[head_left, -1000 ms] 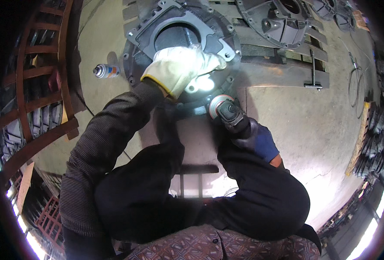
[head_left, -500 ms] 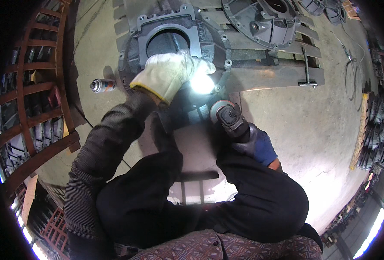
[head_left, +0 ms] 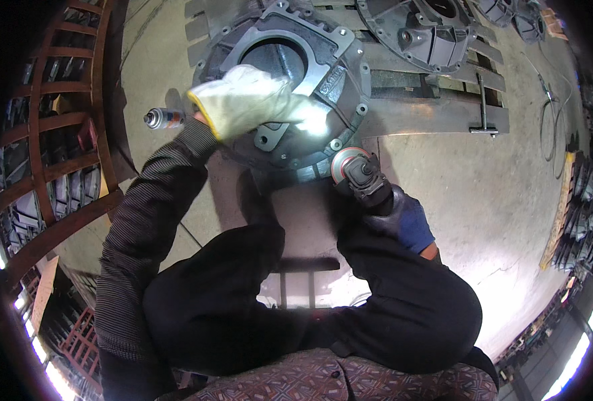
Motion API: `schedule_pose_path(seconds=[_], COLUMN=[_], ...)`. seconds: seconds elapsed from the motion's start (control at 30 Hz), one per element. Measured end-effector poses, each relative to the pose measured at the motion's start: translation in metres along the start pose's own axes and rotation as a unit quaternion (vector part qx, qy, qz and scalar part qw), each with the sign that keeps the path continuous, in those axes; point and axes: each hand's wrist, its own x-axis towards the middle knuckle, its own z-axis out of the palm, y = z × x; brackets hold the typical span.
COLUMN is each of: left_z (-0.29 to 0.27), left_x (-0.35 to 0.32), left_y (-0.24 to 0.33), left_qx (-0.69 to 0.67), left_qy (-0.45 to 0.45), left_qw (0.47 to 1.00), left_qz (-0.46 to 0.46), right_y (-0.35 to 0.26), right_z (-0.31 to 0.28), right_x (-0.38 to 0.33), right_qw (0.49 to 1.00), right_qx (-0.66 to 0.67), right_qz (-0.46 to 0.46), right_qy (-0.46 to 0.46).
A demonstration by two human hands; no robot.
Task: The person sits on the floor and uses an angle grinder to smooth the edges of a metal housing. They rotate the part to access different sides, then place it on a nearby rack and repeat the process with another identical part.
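A large grey round metal casting [head_left: 333, 70] with a big bore and bolt lugs round its rim lies in front of me. Across its near left part reaches my left hand [head_left: 246, 100], in a white glove with a yellow cuff. Its fingers stretch to the right over the casting, seemingly holding nothing; they are blurred and washed out by a bright light spot. Low at the right, my right hand [head_left: 403, 217], in a blue and dark glove, is wrapped round an angle grinder [head_left: 367, 177]. The grinder's disc [head_left: 345, 162] is close to the casting's near rim.
A second casting [head_left: 430, 40] rests on wooden slats [head_left: 437, 117] at the far right, with a T-handle tool [head_left: 484, 110] beside it. A spray can [head_left: 164, 118] lies on the floor at the left. Brown racks [head_left: 66, 120] line the left side; a cable [head_left: 550, 123] lies at the right.
The casting has turned clockwise, its square flange now slanted. My left hand has shifted left. My right hand still holds the grinder, almost in the same place.
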Motion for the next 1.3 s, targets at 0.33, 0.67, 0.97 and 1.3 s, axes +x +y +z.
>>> schedule_pose_path(seconds=[0.33, 0.67, 0.97, 1.3], left_z=[0.029, 0.03, 0.046, 0.017], left_x=[-0.015, -0.014, -0.024, -0.01], left_y=[0.013, 0.013, 0.009, 0.008], left_qx=[0.019, -0.049, -0.042, -0.021], left_qy=[-0.04, -0.025, 0.032, -0.046], left_qw=[0.998, 0.998, 0.998, 0.998], left_qz=[0.054, 0.016, 0.013, 0.048], right_y=[0.032, 0.035, 0.023, 0.02], right_z=[0.005, 0.012, 0.009, 0.002], right_x=[0.015, 0.025, 0.025, 0.005], right_qw=[0.997, 0.99, 0.988, 0.998], right_qx=[-0.072, -0.136, -0.151, -0.057], right_qz=[-0.016, -0.02, -0.019, -0.012], right_qy=[-0.007, -0.013, -0.003, 0.019])
